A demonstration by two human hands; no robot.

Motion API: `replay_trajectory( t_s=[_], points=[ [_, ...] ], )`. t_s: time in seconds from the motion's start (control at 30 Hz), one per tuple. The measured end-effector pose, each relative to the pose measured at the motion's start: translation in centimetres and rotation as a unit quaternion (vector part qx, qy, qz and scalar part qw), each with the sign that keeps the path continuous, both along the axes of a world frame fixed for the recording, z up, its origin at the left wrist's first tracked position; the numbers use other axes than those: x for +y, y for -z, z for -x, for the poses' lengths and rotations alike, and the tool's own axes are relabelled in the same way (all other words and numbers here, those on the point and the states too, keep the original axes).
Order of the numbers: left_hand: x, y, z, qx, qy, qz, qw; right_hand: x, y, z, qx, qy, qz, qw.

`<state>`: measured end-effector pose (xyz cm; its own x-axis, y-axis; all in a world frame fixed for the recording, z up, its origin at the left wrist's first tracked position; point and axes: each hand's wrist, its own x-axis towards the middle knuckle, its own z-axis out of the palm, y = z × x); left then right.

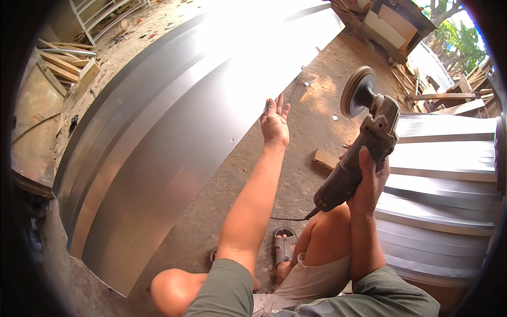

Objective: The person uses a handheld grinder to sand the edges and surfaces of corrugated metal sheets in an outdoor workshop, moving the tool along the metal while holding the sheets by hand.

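My right hand (pixel 372 177) is wrapped round the body of a dark, worn angle grinder (pixel 356 161), holding it up at the right. A round sanding or buffing pad (pixel 359 91) is fitted at its upper end, and its cord (pixel 293 217) trails from the lower end. My left hand (pixel 275 122) is stretched forward at the near edge of a long, shiny metal sheet (pixel 179 137) with lengthwise folds. Its fingers are apart and meet or nearly meet that edge; exact contact is hard to tell. Strong glare whitens the sheet's far part.
Ribbed metal sheets (pixel 438 203) lie stacked at my right. A wood block (pixel 325 158) rests on the concrete floor (pixel 211 185) behind the grinder. Scrap wood (pixel 66 63) is piled at the far left, with more boards (pixel 465 98) at the far right.
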<state>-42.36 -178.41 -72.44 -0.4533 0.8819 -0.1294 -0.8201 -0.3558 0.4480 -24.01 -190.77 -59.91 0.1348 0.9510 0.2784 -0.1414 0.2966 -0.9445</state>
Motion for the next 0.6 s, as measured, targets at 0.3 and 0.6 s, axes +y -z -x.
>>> replay_trajectory(
  t_s=[0.3,0.6],
  points=[
    [-0.1,-0.6,-0.5,0.1,-0.055,0.088,0.99,0.8,0.7,0.8,-0.005,0.012,0.004,1.0],
    [-0.3,0.3,0.5,0.165,-0.119,0.077,0.976,0.7,0.9,1.1,-0.02,0.002,0.001,1.0]
  ],
)
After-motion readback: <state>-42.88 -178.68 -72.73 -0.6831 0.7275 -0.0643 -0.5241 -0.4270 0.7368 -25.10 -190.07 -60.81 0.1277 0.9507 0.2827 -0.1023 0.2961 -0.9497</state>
